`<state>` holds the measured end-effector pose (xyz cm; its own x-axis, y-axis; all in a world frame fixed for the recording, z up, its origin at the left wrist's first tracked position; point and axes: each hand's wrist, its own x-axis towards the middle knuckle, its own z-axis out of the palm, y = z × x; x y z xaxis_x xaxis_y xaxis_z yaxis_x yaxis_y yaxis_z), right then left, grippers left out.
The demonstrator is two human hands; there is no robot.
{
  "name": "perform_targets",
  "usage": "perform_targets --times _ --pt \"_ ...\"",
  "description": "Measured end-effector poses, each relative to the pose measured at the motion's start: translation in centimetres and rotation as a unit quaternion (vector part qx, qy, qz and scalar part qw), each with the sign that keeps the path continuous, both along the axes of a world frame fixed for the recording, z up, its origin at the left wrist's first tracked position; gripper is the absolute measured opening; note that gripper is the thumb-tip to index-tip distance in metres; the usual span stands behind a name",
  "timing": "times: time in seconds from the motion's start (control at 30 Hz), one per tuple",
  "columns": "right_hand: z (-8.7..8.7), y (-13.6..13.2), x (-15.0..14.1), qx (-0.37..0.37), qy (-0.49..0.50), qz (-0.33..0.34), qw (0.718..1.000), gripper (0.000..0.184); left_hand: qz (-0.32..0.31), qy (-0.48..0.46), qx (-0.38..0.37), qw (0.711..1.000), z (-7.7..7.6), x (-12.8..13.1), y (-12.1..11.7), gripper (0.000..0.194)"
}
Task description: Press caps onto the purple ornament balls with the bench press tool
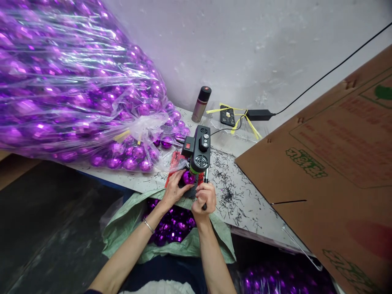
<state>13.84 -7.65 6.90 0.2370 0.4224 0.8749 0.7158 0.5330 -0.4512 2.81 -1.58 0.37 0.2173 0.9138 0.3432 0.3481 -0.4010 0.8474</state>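
At the middle of the table stands a small black bench drill press (200, 149) with a red switch box on its left side. Beneath its head sits a shiny purple ball (188, 177). My left hand (175, 188) grips this ball from the left, fingers and thumb around its near side. My right hand (204, 199) is closed around the black-ended lever (206, 176) on the machine's right. The drill tip is hidden behind the head and ball. Just below both hands, an open green woven sack (134, 216) holds many purple balls (173, 224).
A big clear plastic bag (76, 90) of purple balls fills the left. Dark shavings (228, 192) litter the white table. Behind stand a spray can (201, 104) and a black power adapter (259, 115) with its cord. A large cardboard box (330, 163) leans in from the right.
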Motion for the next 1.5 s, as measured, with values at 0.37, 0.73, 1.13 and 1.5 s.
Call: perform_targets --times 0.37,0.73,1.13,1.5 --pt "2.2 -0.1 -1.0 -0.004 0.074 -0.007 0.997 0.033 -0.013 0.001 0.015 1.0 -0.1 0.0 0.3 0.056" --pt "5.2 -0.9 -0.4 -0.052 0.047 0.029 0.997 0.03 -0.033 0.108 0.166 0.98 0.0 -5.0 -2.5 0.073" --pt "4.5 -1.1 -0.4 -0.052 0.018 0.024 0.998 0.029 0.166 0.405 -0.087 0.895 8.5 -1.7 15.3 0.045" --pt "6.3 -0.6 -0.4 -0.051 0.041 0.017 0.998 0.031 0.026 -0.155 -0.165 0.974 7.2 -4.4 7.3 0.06"
